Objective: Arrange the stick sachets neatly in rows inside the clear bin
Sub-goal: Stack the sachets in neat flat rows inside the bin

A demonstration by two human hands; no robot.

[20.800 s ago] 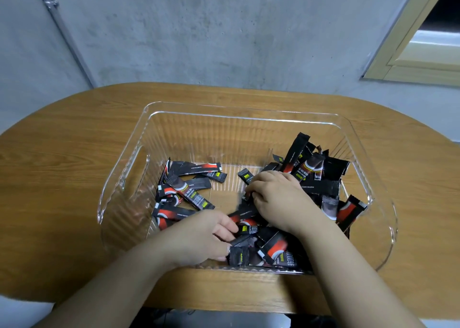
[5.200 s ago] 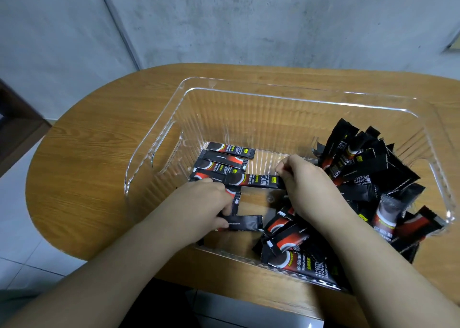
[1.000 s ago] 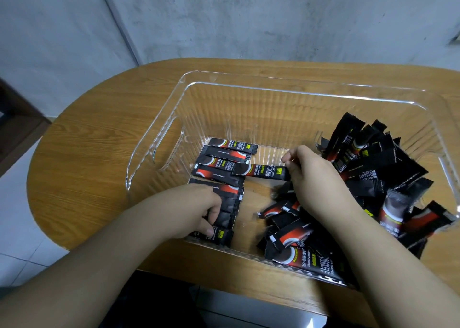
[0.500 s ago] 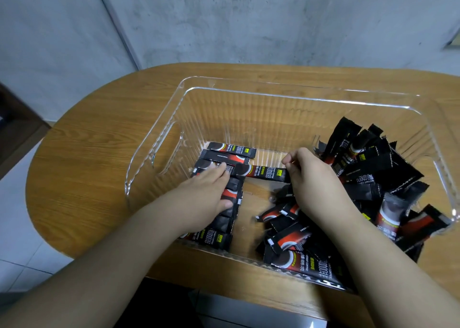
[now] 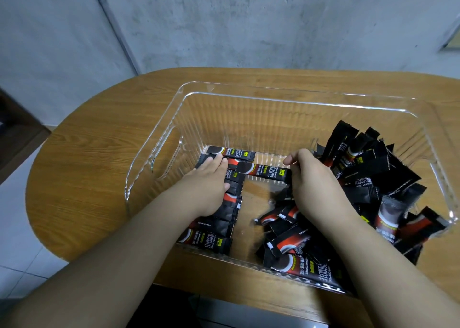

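Head view: my right hand [image 5: 316,178] pinches one stick sachet [image 5: 263,172] by its right end, long axis running left-right toward the neat row [image 5: 224,198] at the clear bin [image 5: 273,96]'s left. My left hand [image 5: 209,178], fingers flat, presses that row. Half a second ago its fingers lay nearer.

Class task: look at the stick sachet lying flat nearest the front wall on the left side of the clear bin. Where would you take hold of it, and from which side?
Probably pinch the front sachet at its right end, coming from above. It lies flat along the clear bin front wall, its left end under the left forearm, and bare floor lies beside the right end.
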